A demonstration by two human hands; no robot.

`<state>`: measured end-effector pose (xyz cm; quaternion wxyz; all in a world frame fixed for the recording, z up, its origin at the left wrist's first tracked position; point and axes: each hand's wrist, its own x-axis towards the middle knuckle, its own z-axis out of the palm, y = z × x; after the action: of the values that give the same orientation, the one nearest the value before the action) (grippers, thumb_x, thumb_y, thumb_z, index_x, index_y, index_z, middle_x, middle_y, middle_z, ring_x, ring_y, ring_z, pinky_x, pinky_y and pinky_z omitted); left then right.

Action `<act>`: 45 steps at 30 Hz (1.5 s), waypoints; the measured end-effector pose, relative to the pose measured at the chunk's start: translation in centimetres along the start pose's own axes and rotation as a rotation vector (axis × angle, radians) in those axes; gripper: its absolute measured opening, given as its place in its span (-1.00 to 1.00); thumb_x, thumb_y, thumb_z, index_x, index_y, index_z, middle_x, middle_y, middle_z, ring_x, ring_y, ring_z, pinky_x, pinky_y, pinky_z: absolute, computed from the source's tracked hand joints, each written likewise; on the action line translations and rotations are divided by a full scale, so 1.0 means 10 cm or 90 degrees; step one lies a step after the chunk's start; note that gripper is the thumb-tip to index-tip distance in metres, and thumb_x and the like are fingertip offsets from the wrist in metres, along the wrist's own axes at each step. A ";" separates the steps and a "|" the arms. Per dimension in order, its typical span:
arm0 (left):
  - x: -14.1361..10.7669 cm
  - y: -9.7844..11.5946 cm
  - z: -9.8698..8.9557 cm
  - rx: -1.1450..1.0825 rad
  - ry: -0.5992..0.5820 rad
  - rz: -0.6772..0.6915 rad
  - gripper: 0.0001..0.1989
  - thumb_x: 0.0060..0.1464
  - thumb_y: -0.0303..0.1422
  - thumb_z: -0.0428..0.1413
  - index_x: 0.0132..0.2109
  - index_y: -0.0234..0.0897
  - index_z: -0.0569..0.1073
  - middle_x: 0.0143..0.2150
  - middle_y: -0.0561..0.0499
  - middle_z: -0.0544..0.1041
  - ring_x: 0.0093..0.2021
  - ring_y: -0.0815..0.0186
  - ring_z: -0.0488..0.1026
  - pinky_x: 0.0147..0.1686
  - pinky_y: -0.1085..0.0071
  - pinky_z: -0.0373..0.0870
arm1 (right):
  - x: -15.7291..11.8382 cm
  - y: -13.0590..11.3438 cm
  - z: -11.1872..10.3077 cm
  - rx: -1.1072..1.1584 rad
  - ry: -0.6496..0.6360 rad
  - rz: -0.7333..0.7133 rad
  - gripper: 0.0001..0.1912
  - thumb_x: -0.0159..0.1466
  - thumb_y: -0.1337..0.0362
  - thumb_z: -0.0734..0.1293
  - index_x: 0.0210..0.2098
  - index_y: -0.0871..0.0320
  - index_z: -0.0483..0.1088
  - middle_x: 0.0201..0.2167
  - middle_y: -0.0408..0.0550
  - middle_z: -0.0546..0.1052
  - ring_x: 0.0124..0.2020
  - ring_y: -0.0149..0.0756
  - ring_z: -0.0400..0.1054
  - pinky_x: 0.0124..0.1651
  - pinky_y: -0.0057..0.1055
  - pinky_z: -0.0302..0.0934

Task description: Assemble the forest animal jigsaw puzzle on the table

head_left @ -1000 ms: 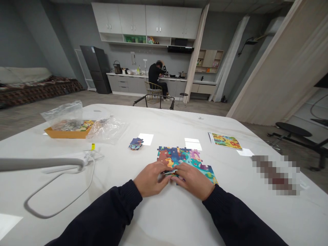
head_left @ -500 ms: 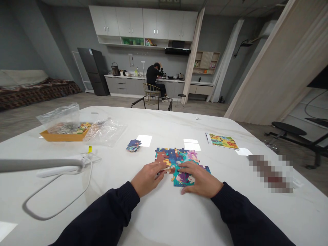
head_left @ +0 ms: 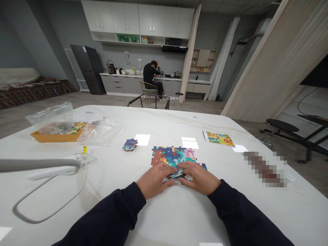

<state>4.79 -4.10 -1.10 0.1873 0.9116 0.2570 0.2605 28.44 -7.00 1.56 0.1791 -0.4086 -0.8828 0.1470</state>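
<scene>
A partly joined jigsaw puzzle (head_left: 170, 155) with colourful cartoon animals lies on the white table in front of me. Over its near edge, my left hand (head_left: 156, 179) and my right hand (head_left: 198, 176) meet with fingertips almost touching. Between them a puzzle piece (head_left: 176, 175) is gripped, slightly tilted above the joined part. My left fingers and thumb close on its left side, my right ones on its right side. The hands cover much of the puzzle's lower part. To the left of the puzzle rests a small stack of loose puzzle pieces (head_left: 130, 145).
An orange box (head_left: 56, 136) with plastic bags (head_left: 101, 131) stands at the left. Nearer are a grey lamp-like arm (head_left: 38, 165) and a white cable loop (head_left: 48, 218). A picture card (head_left: 219, 139) lies at the right, beyond a blurred object (head_left: 265, 169). A person (head_left: 151, 73) sits at the far counter.
My left hand has brought the puzzle piece right and down to the puzzle's near edge. My right hand has closed in on it. The view has shifted slightly right.
</scene>
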 end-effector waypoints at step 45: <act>0.20 0.17 0.27 -0.053 0.084 -0.082 -0.73 0.38 -0.36 0.05 0.11 -0.20 0.55 -0.08 -0.10 0.62 -0.04 0.17 0.56 0.02 0.22 0.52 | -0.53 0.40 -0.30 0.067 0.029 0.184 -0.27 -0.10 0.00 0.65 0.04 0.10 0.56 0.15 0.14 0.52 0.20 0.10 0.39 0.30 -0.02 0.25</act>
<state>8.46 -4.86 -1.66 0.2242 0.8654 0.3160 0.3177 35.59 -8.31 1.54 0.1972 -0.5244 -0.8018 0.2079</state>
